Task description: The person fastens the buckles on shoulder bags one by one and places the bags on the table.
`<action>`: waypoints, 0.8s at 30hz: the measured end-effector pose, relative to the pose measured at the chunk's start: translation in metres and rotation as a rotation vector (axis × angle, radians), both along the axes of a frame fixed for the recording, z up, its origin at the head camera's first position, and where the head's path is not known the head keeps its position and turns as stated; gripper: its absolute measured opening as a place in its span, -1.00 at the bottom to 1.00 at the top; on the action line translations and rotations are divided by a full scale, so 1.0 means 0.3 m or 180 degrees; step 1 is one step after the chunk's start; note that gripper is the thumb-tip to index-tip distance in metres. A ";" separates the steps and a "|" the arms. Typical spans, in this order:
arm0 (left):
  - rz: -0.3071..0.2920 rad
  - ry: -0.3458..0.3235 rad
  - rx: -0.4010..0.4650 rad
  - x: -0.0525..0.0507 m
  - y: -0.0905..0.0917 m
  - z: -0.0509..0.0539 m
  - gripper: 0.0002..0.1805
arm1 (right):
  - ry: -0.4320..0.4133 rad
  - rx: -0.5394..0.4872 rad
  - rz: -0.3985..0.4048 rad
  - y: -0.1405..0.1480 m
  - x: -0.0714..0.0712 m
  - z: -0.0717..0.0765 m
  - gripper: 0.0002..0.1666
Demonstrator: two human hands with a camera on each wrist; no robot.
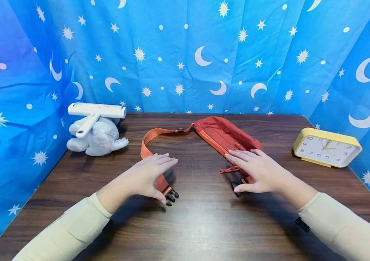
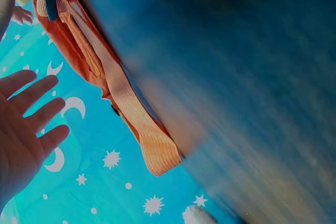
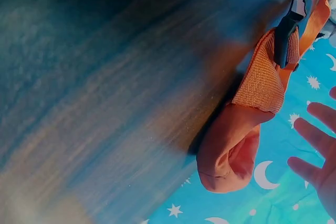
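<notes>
A red waist bag (image 1: 222, 132) with an orange zip lies on the table, its orange strap (image 1: 153, 135) curving out to the left. My left hand (image 1: 149, 175), fingers spread, hovers over the strap's end, near the black pronged buckle half (image 1: 171, 196). In the left wrist view, that palm faces the strap (image 2: 126, 95) with nothing in it. Over the bag's near end is my right hand (image 1: 260, 172), fingers extended, beside the black socket buckle half (image 1: 235, 189). The right wrist view shows its fingers apart from the bag (image 3: 228, 150). Part of the strap is hidden behind the left hand.
At the back left, a white roller with a handle (image 1: 96, 110) rests on a grey plush toy (image 1: 101, 137). A yellow clock (image 1: 327, 148) stands at the right. Blue curtains (image 1: 171, 58) with moons and stars hang around the dark wooden table (image 1: 198, 224).
</notes>
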State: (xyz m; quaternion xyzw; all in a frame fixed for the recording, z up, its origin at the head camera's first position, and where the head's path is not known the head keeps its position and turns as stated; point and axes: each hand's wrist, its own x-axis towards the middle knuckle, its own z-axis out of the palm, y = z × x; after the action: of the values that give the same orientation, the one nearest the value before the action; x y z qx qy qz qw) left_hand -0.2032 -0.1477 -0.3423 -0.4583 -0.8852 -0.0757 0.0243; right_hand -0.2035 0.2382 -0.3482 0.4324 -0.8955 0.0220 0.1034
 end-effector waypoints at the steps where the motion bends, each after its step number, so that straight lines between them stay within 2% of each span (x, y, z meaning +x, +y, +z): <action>1: -0.0016 -0.0023 -0.0005 0.000 0.003 0.000 0.24 | -0.0029 -0.0008 0.0022 0.001 -0.001 -0.002 0.09; 8: -0.0092 -0.0034 0.0017 -0.001 0.016 -0.003 0.12 | -0.0050 -0.0115 0.0206 0.005 -0.004 -0.013 -0.01; 13: -0.0169 -0.0086 0.0062 0.003 0.025 -0.008 0.06 | -0.0202 -0.0098 0.0200 0.010 0.001 -0.015 -0.04; 18: -0.0195 -0.0109 -0.0015 0.007 0.035 -0.018 0.02 | -0.0330 -0.0086 0.0251 0.013 0.007 -0.014 -0.08; 24: -0.0223 -0.0034 -0.0168 0.015 0.047 -0.023 -0.06 | -0.0288 -0.0051 0.0463 0.019 0.007 -0.020 -0.15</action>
State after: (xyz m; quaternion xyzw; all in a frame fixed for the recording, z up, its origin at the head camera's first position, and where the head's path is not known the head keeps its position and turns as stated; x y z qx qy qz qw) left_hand -0.1987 -0.1336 -0.3493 -0.4891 -0.8704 -0.0556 0.0048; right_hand -0.2013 0.2439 -0.3541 0.4941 -0.8652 0.0560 0.0644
